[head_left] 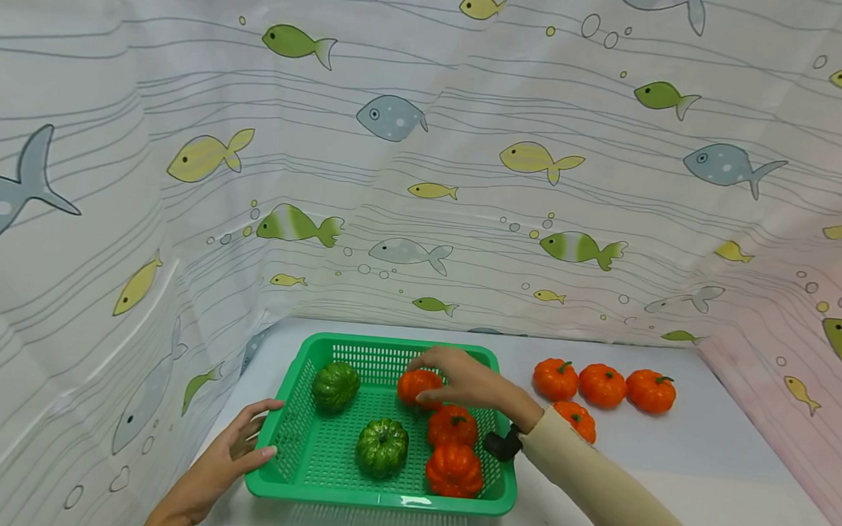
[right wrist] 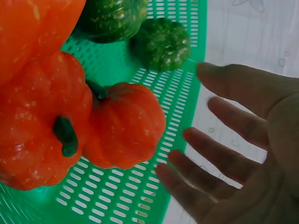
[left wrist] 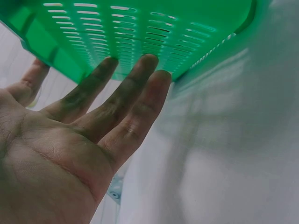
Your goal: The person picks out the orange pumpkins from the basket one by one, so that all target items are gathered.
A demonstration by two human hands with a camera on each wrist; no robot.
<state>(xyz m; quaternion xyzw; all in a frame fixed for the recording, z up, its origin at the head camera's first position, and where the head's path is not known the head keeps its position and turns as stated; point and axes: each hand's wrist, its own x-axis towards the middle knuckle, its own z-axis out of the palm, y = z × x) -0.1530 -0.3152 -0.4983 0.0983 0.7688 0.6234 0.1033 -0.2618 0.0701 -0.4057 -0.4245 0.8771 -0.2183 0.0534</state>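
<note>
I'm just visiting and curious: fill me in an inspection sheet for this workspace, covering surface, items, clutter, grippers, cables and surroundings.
Surface: white tabletop, with a green basket on it.
Job's things: in the basket, two green pumpkins and three orange pumpkins; to its right, four more orange pumpkins, one partly hidden by the right sleeve.
Clutter: nothing seen.
Grippers: no robot; a person's left hand is at the basket's left side, and the right hand reaches in around the farthest orange pumpkin, fingers spread.
Cables: nothing seen.
Surroundings: pale sheeting printed with fish, behind and at both sides.
</note>
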